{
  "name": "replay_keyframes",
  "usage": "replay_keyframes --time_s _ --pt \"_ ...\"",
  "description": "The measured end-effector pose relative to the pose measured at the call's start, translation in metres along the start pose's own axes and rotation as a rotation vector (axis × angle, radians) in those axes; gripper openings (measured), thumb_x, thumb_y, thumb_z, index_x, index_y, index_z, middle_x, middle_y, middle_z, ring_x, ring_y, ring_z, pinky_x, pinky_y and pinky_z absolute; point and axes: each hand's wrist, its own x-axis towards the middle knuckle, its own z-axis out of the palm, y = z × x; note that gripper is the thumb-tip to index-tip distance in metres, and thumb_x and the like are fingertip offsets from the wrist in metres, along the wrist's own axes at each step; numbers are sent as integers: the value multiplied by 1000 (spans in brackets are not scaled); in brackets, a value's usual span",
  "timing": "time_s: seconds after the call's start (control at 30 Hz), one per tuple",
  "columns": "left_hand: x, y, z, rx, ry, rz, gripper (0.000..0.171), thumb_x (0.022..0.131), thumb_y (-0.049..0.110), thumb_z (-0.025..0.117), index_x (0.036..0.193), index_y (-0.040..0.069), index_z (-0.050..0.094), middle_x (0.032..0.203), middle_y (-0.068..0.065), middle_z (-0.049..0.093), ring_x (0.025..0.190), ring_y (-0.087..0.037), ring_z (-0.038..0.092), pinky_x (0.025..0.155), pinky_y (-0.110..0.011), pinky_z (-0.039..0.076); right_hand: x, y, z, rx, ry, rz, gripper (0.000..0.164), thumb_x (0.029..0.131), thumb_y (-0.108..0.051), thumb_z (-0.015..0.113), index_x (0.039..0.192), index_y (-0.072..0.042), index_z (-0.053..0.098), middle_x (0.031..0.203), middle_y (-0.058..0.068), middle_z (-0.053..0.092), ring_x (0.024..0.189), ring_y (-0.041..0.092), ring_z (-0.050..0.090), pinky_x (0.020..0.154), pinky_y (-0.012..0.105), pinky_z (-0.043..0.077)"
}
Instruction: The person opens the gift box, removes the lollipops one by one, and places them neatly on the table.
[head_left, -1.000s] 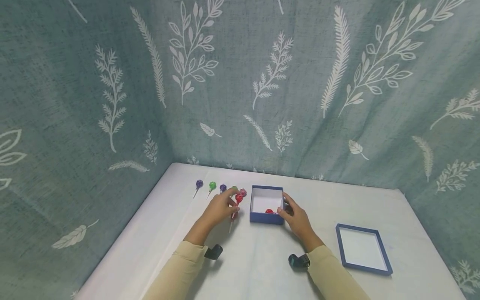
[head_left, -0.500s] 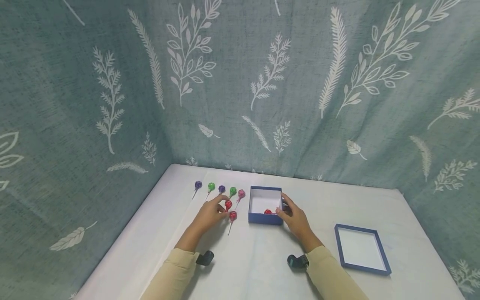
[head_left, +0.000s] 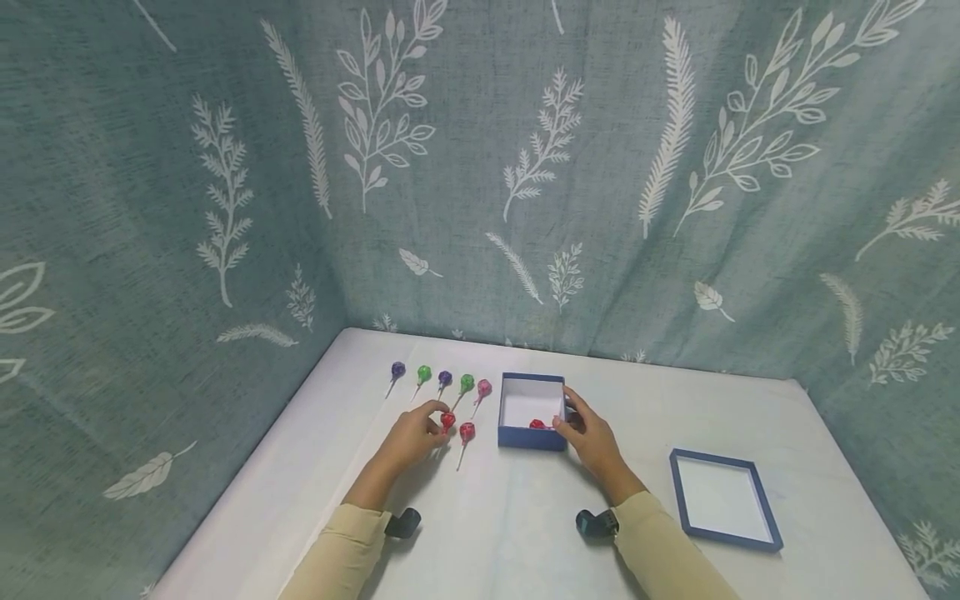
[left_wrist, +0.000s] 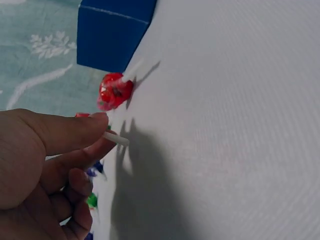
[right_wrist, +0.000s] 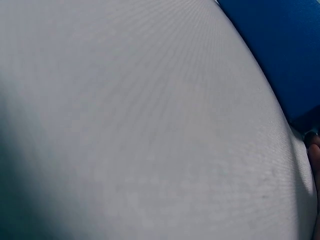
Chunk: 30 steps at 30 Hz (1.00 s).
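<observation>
Between thumb and fingers, my left hand point(head_left: 408, 437) pinches a red lollipop point(head_left: 447, 420); its white stick point(left_wrist: 117, 139) pokes out past the thumb in the left wrist view. Just to the right, another red lollipop point(head_left: 467, 431) lies on the table, stick towards me. My right hand point(head_left: 596, 437) grips the right side of an open blue box point(head_left: 531, 437) with a white inside, thumb over the rim and fingers along the outer wall. Inside the box, near the front wall, lies one red lollipop point(head_left: 537, 424), its stick partly hidden by the right thumb.
Behind the left hand runs a row of lollipops: purple point(head_left: 398, 367), green point(head_left: 423, 372), purple point(head_left: 445, 378), green point(head_left: 467, 382) and pink point(head_left: 483, 387). A blue-rimmed lid point(head_left: 726, 498) lies at the right on the white table point(head_left: 517, 517). A patterned curtain point(head_left: 480, 167) hangs behind.
My left hand has drawn back left and towards me with the red lollipop, away from the pink one and the other red one. My right hand has stayed at the box.
</observation>
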Motion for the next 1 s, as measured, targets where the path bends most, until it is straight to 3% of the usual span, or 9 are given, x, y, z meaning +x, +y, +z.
replay_keyframes --time_s 0.27,0.7,1.0 --pt "1 -8 4 5 0 -20 42 79 11 80 118 11 64 83 1 65 73 -15 60 65 -34 51 -1 4 2 -2 1 -14 63 95 -33 64 151 -24 36 142 14 50 121 34 55 100 54 39" --pt "3 -14 6 26 26 -38 43 80 12 79 120 11 65 84 2 63 76 -16 59 69 -36 51 0 2 3 -7 9 3 64 93 -37 64 150 -27 37 140 14 52 119 32 56 102 55 37" --pt "0 -16 7 2 19 -18 45 80 11 79 122 11 64 81 4 61 72 -14 56 68 -34 49 0 3 2 0 16 -2 63 94 -34 64 150 -26 38 141 13 52 118 32 56 101 55 38"
